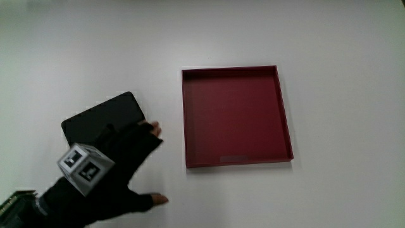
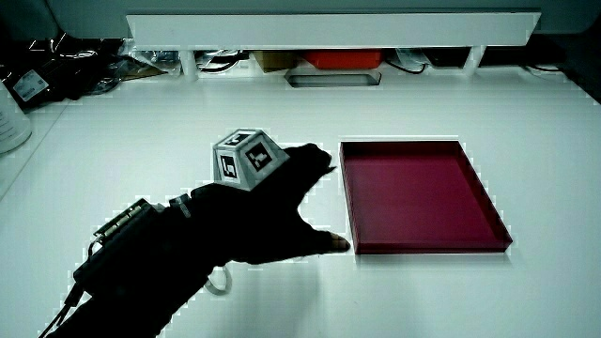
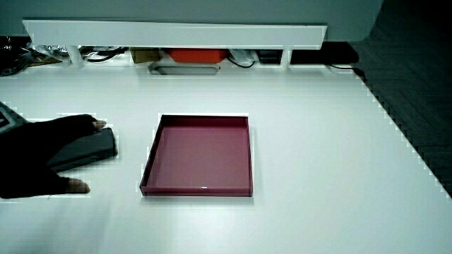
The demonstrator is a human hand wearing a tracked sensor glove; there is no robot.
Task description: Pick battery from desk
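The battery (image 1: 107, 117), a flat black slab, is seen lying on the white table (image 1: 329, 50) beside the red tray (image 1: 235, 117). The hand (image 1: 117, 164) is laid over its nearer part, fingers spread; a grip is apparently not closed on it.

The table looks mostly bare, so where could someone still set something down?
The red tray is empty inside. White table lies open all around the tray, and between it and the low partition. The only crowded spot is beside the tray, where the hand lies on the black battery.
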